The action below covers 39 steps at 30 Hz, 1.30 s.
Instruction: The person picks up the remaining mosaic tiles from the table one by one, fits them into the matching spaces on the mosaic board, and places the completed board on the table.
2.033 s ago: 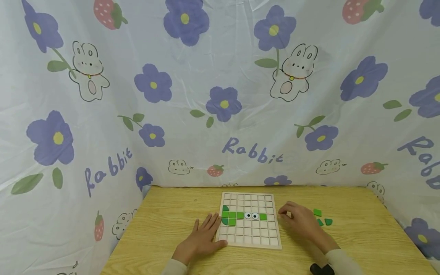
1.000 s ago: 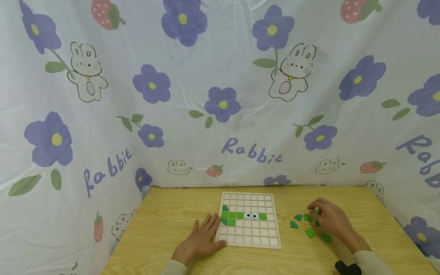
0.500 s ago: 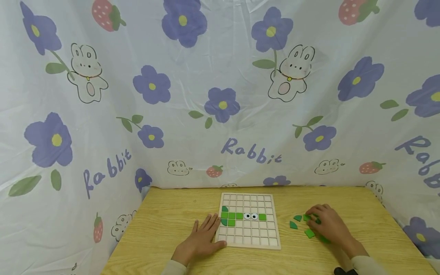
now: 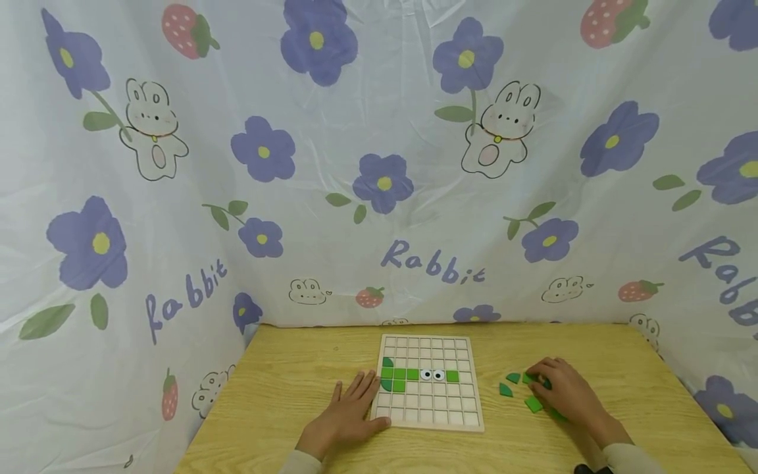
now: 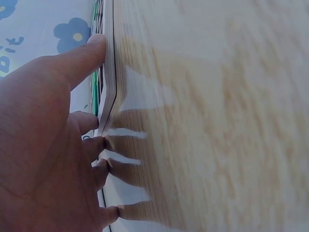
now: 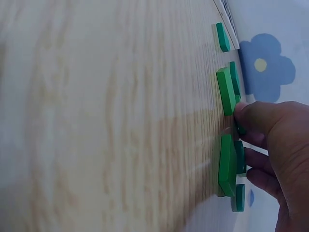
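My left hand (image 4: 348, 413) lies flat on the table, its fingertips and thumb against the left edge of the wooden grid board (image 4: 441, 401). In the left wrist view the thumb (image 5: 89, 53) touches the board's rim. On the board sit bright green square tiles (image 4: 399, 386), dark green quarter-round tiles (image 4: 387, 362) and two eye tiles (image 4: 432, 374). Right of the board, my right hand (image 4: 562, 390) pinches a green square tile (image 4: 526, 378) between thumb and finger, low among the loose tiles. Much of that tile is hidden in the right wrist view, behind the thumb (image 6: 251, 113).
Two loose quarter-round tiles (image 4: 506, 390) lie between the board and my right hand. A green square tile (image 4: 533, 403) is just in front of its fingers, with more green pieces partly under the palm. A printed curtain (image 4: 379, 217) hangs behind the wooden table (image 4: 284, 368).
My right hand has moved from the board's right edge rightward to the loose tiles, and its fingers have come down and closed on one. The left hand stays at the board.
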### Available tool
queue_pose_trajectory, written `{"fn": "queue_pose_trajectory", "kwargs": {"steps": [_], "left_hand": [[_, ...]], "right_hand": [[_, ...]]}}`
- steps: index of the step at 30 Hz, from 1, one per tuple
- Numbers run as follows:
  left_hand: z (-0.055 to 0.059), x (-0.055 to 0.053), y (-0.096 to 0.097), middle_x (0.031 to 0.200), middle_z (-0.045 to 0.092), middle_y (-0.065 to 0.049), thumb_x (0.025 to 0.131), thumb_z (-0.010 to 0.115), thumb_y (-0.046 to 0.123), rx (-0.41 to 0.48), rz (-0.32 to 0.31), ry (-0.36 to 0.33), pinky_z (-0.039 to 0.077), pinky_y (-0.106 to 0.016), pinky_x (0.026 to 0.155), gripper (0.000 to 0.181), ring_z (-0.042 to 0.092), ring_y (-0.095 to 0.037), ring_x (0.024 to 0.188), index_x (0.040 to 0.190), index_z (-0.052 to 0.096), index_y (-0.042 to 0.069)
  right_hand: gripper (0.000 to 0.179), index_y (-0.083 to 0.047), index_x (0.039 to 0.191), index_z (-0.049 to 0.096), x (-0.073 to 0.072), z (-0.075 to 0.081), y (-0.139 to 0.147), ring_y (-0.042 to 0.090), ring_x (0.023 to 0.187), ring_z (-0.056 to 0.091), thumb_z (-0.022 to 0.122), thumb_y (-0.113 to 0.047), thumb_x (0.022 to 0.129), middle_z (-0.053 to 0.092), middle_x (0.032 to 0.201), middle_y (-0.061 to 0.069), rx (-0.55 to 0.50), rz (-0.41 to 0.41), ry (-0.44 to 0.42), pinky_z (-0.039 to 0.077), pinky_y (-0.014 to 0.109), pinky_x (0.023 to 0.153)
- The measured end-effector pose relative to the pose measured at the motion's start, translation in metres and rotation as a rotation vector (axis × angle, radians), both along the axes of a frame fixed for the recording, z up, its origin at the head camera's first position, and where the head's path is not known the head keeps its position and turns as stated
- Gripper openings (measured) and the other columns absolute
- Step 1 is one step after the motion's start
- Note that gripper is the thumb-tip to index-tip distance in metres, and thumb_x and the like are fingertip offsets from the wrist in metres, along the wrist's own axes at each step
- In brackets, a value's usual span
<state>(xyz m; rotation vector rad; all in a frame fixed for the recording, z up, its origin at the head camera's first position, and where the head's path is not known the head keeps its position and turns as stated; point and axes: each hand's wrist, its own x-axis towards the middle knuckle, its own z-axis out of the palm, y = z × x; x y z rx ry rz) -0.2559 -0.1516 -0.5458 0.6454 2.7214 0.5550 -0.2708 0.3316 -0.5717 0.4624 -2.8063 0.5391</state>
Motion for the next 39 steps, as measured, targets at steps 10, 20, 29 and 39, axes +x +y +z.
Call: {"fn": "queue_pose_trajectory", "kwargs": {"steps": [10,20,29,39], "left_hand": [[-0.0018,-0.0014,-0.0003,0.18,0.013,-0.013,0.104,0.055,0.063,0.0,-0.002,-0.009,0.005,-0.075,0.128,0.093,0.009,-0.041,0.167,0.172,0.02,0.01],[-0.0024,-0.0002,0.0001,0.18,0.014,-0.012,0.105,0.056,0.063,-0.007,-0.002,0.007,0.006,-0.076,0.127,0.092,0.011,-0.041,0.167,0.172,0.021,0.01],[-0.0081,-0.0023,-0.0009,0.18,0.015,-0.012,0.104,0.057,0.064,0.017,0.0,0.008,0.006,-0.076,0.127,0.093,0.011,-0.04,0.167,0.172,0.022,0.01],[-0.0042,-0.0004,0.0,0.18,0.015,-0.012,0.104,0.057,0.064,-0.009,0.013,0.008,0.006,-0.075,0.128,0.093,0.011,-0.04,0.167,0.172,0.022,0.011]], "right_hand": [[0.018,-0.017,0.11,0.079,-0.0014,0.0016,-0.0007,0.005,0.085,0.061,0.083,-0.018,0.092,0.071,0.105,-0.006,-0.043,-0.014,-0.093,0.057,0.034,0.075],[0.015,-0.018,0.109,0.078,-0.0019,0.001,-0.0003,0.001,0.083,0.06,0.081,-0.019,0.095,0.068,0.102,-0.008,-0.106,-0.009,-0.105,0.055,0.029,0.073],[0.017,-0.015,0.11,0.078,-0.0042,0.0013,-0.003,-0.004,0.08,0.054,0.082,-0.014,0.094,0.065,0.1,-0.008,-0.161,0.025,-0.05,0.052,0.026,0.067],[0.02,-0.012,0.114,0.078,-0.0028,0.0067,-0.0083,0.004,0.087,0.063,0.082,-0.013,0.094,0.068,0.111,-0.002,-0.198,0.019,-0.036,0.056,0.026,0.073]]}}
